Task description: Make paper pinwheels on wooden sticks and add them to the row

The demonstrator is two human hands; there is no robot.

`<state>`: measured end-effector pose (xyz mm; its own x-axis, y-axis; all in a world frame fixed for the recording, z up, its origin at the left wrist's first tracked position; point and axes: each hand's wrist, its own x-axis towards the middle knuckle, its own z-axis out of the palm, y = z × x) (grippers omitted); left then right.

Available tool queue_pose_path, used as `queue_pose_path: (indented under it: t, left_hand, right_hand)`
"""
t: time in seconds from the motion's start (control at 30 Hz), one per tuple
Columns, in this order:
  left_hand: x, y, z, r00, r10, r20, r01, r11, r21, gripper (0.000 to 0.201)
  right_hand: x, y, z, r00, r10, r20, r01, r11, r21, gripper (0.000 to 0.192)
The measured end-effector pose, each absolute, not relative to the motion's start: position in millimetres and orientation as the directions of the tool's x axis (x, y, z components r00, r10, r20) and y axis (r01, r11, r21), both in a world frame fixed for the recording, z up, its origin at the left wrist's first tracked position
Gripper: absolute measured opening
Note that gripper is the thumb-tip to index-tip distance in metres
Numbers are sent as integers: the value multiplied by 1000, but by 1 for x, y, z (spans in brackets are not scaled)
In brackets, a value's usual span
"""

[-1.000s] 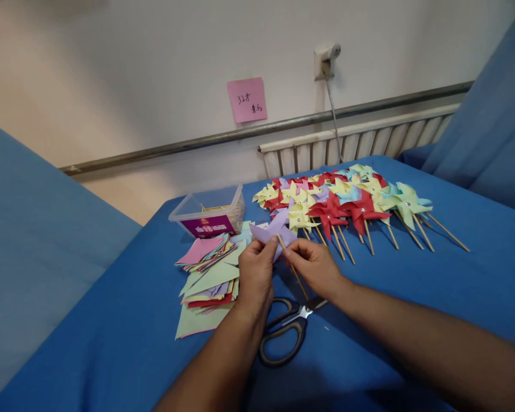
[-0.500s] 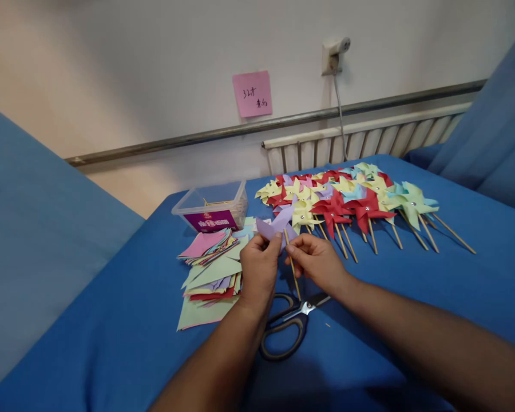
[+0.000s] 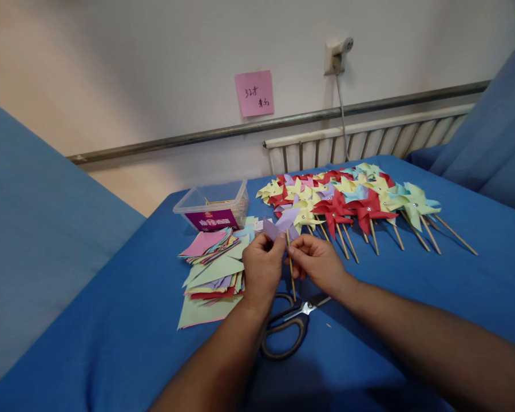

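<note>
A purple paper pinwheel (image 3: 288, 220) is held between my two hands, with its wooden stick (image 3: 292, 280) slanting down toward me. My left hand (image 3: 264, 263) pinches the paper with thumb and fingers near the top of the stick. From the other side, my right hand (image 3: 315, 260) closes its fingertips on the pinwheel where stick and paper meet; its lower fingers are partly hidden. Beneath the hands lie scissors (image 3: 304, 309) with dark handles, blades apart and pointing right. Finished pinwheels (image 3: 335, 212) in red, yellow, green, purple and blue lie in rows just beyond my right hand.
Stacks of coloured paper (image 3: 210, 277) lie left of my hands. Behind them stands a clear plastic box (image 3: 212, 209) with sticks inside. A blue cloth (image 3: 146, 297) covers the table. At the back are a radiator (image 3: 369, 134), a pipe (image 3: 189, 137) and blue curtains (image 3: 498, 114).
The purple pinwheel has turned and tilted slightly in my fingers, and its stick stands a little steeper. Both hands keep nearly the same grip. The whole view has shifted slightly.
</note>
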<state>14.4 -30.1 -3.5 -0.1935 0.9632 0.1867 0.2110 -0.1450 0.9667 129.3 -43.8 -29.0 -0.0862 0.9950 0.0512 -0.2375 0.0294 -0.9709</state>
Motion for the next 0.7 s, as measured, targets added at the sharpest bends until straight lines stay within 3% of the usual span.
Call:
queue_pose_path:
  t: [0.7]
  left_hand:
    - [15,-30,-4,-203,958,203,227,-156,961,26]
  right_hand:
    - [127,-44,-29,-57,996,64,-221,50,-974,35]
